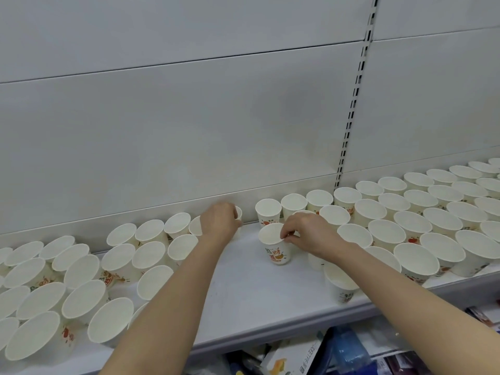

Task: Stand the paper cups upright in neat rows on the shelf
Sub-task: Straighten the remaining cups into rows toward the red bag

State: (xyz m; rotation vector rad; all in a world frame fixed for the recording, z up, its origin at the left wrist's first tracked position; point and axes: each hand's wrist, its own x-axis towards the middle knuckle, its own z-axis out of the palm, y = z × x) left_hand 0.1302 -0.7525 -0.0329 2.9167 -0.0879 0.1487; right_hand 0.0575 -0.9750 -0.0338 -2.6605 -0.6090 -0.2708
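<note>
overhead, white shelf [243,299] against pale panelled wall [189,131].

Illumination is bright, even and diffuse, with a cool white cast. It appears to come from above and in front. No hard shadows are present. Soft, faint shadows lie under the forearms on the shelf [238,299] and at the bases of the paper cups [405,226]. A dim grey patch shows on the back panel [270,115]. No glare or blown highlights occur; the white surfaces retain low contrast. Wide-angle distortion bends the panel seams and the slotted upright [351,109], and stretches cup rims at the left and right edges. Central detail is moderately sharp; the items below the shelf appear soft and smeared.
</note>
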